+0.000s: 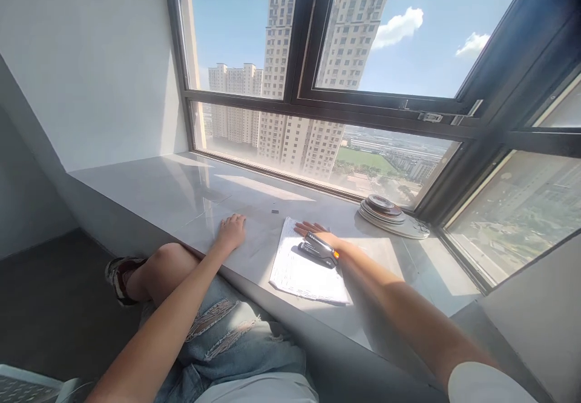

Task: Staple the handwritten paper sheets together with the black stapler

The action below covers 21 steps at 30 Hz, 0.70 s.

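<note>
My left hand rests on the grey windowsill, fingers loosely curled, holding nothing. My right hand lies flat with its fingers stretched out on the far edge of a stack of white lined paper. A dark stapler with an orange end sits on the paper, right against my right hand and wrist. A tiny dark piece, perhaps a staple, lies on the sill beyond the two hands.
A stack of flat round discs sits at the sill's far right by the window frame. My bent knee in torn jeans is below the sill edge. A white wall stands at the left.
</note>
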Each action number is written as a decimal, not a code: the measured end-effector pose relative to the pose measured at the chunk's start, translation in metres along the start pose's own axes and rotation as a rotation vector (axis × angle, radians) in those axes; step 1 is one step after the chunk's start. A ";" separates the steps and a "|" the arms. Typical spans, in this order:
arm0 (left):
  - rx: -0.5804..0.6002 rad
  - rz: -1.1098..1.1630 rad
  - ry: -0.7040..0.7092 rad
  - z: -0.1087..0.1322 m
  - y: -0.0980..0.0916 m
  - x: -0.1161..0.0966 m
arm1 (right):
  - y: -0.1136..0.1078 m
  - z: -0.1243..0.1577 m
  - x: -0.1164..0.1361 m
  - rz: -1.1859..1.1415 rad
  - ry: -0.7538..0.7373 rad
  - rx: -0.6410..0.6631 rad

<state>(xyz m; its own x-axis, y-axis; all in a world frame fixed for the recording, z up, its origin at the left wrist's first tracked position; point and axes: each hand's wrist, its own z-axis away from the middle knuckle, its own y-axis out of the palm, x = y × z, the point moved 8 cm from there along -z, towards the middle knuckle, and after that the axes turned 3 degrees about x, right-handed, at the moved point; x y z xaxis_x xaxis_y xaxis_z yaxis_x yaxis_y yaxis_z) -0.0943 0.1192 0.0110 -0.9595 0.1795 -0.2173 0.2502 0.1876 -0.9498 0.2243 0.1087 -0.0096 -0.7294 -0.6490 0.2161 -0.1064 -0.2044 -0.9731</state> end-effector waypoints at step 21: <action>-0.141 0.118 0.150 0.002 -0.025 -0.046 | -0.048 0.106 0.043 -0.437 0.170 -0.662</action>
<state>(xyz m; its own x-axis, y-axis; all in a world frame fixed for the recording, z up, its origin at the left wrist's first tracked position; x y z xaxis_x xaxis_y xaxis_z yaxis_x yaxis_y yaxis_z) -0.0563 0.1041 0.0441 -0.8953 0.3473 -0.2791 0.3852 0.2883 -0.8767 0.2698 0.0134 0.0547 -0.6170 -0.4794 0.6241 -0.7440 0.0969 -0.6611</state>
